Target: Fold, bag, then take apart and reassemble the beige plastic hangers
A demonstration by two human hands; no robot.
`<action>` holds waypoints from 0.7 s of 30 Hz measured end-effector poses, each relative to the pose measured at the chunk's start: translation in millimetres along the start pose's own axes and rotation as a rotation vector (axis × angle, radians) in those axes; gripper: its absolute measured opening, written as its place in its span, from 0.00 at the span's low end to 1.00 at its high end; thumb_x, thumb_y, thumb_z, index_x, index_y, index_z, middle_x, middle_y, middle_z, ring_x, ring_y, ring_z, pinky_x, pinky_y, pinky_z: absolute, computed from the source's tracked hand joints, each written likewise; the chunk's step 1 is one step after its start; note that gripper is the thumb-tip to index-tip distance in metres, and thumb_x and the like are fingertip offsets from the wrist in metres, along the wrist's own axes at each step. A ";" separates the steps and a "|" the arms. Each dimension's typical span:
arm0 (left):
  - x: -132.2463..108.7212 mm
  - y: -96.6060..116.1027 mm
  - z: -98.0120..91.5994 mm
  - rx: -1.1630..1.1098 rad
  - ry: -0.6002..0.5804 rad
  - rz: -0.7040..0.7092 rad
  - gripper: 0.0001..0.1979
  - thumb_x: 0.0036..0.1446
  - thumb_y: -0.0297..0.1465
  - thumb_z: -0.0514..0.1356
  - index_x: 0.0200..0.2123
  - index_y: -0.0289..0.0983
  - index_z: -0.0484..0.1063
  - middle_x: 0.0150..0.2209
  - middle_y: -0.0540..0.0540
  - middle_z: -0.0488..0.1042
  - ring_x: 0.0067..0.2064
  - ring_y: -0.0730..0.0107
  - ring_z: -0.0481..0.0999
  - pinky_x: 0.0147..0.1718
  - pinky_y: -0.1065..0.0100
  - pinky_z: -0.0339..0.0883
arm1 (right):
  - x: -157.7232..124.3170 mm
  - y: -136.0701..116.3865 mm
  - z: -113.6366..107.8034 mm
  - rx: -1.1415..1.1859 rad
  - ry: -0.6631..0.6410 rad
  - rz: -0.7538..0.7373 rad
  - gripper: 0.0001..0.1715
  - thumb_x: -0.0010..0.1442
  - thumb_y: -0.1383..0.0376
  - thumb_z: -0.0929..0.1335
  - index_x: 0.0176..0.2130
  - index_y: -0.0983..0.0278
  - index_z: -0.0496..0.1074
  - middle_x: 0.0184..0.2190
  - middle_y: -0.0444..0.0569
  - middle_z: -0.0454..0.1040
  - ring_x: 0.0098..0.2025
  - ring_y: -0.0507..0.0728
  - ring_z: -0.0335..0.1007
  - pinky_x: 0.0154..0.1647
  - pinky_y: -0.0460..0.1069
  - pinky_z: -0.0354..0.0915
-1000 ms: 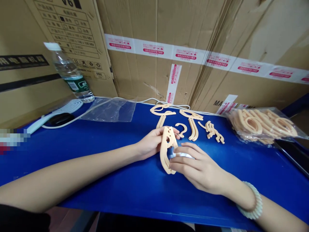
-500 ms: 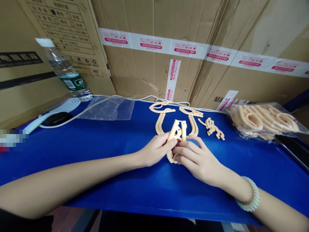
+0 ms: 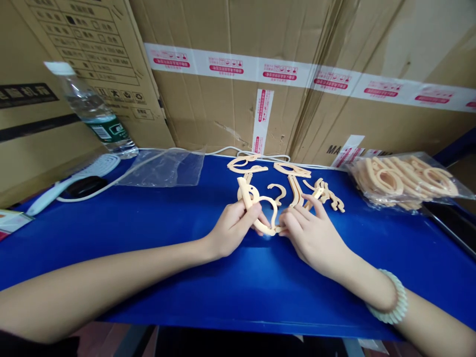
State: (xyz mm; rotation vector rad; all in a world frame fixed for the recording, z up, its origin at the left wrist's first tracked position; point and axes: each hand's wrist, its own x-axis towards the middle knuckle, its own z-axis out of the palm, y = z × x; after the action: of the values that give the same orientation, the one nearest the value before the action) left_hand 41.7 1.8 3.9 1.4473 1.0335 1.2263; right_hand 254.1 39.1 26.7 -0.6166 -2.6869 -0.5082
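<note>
Both hands hold one peach plastic hanger part (image 3: 256, 204) low over the blue table (image 3: 156, 228). My left hand (image 3: 234, 228) pinches its left arm between thumb and fingers. My right hand (image 3: 310, 230) grips the other arm, which shows between its fingers near the index tip; the two arms are spread apart. Just behind lie loose peach pieces: a small hook (image 3: 278, 191), curved arms (image 3: 295, 191) and a little heap of hooks (image 3: 327, 194).
A clear bag of peach hanger parts (image 3: 405, 181) lies at the right. An empty clear bag (image 3: 163, 167), a water bottle (image 3: 91, 111), a white cable and a white-and-black device (image 3: 78, 181) sit at the left. Taped cardboard boxes (image 3: 260, 74) wall the back.
The folded hanger part was upright between my hands; now it is tipped over and its two arms are pulled apart, left and right. My hands moved slightly away from me.
</note>
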 end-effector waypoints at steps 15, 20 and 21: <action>4.5 -8.2 3.0 -0.295 -0.008 -0.173 0.21 0.62 0.45 0.60 0.26 0.33 0.70 0.24 0.41 0.78 0.22 0.65 0.78 0.21 0.68 0.73 | -0.7 -3.5 -3.2 0.069 0.044 -0.130 0.15 0.68 0.75 0.59 0.33 0.63 0.68 0.24 0.44 0.69 0.32 0.56 0.58 0.49 0.55 0.54; 9.2 -5.6 1.2 -0.410 0.047 -0.267 0.20 0.62 0.41 0.58 0.22 0.34 0.67 0.18 0.45 0.73 0.17 0.69 0.74 0.15 0.73 0.66 | -3.0 10.5 -8.7 -0.024 0.106 -0.147 0.17 0.70 0.73 0.58 0.34 0.61 0.68 0.26 0.44 0.73 0.33 0.56 0.62 0.47 0.55 0.53; 9.7 -5.3 0.7 -0.418 0.062 -0.279 0.21 0.63 0.40 0.57 0.21 0.34 0.66 0.17 0.45 0.72 0.16 0.69 0.73 0.14 0.74 0.64 | -3.8 16.8 -10.2 -0.030 0.126 -0.116 0.16 0.70 0.73 0.58 0.35 0.61 0.68 0.27 0.44 0.74 0.33 0.56 0.63 0.47 0.55 0.53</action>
State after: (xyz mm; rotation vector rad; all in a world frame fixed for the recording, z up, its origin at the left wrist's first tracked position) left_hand 43.7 12.1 0.5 0.9173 0.9167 1.2003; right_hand 267.7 47.7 38.7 -0.4231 -2.6100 -0.5982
